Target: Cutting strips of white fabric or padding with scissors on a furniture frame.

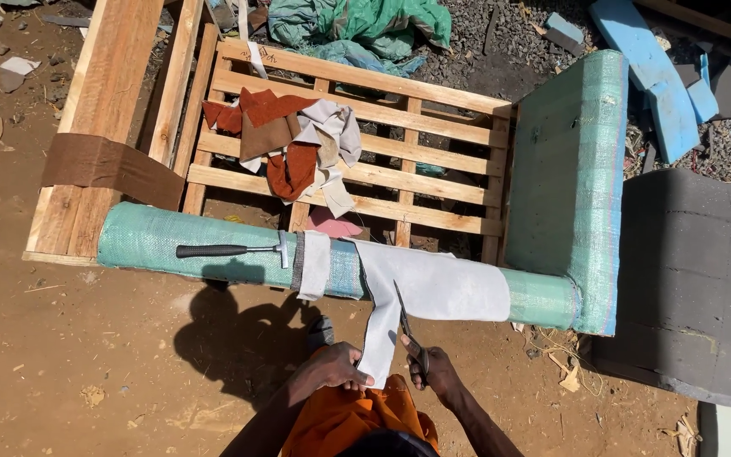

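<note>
Frame: a slatted wooden furniture frame (357,127) lies on bare earth ahead of both hands, its near rail and right arm wrapped in green woven padding (568,169).
Grey slab: a dark foam block (695,271) sits well off to the right of the right hand.
Scraps: rust, brown and pale fabric offcuts (289,144) are heaped on the slats, beyond the hands.
White fabric: a pale sheet (433,288) drapes over the padded rail just above the hands, with a strip hanging down between them.
Hammer: a black-handled hammer (230,250) rests on the padded rail, up and to the left of the left hand, untouched.
Scissors: dark scissors (408,330) point up into the sheet, blades parted at the cut.
Right hand: the right hand (437,372) is closed through the scissor handles.
Left hand: the left hand (336,366) pinches the hanging strip's lower edge, pulling it taut.
Risk: if the strip slackens or twists, the cut may wander; the holding fingers sit near the blades, and the hammer could roll off the curved rail.
</note>
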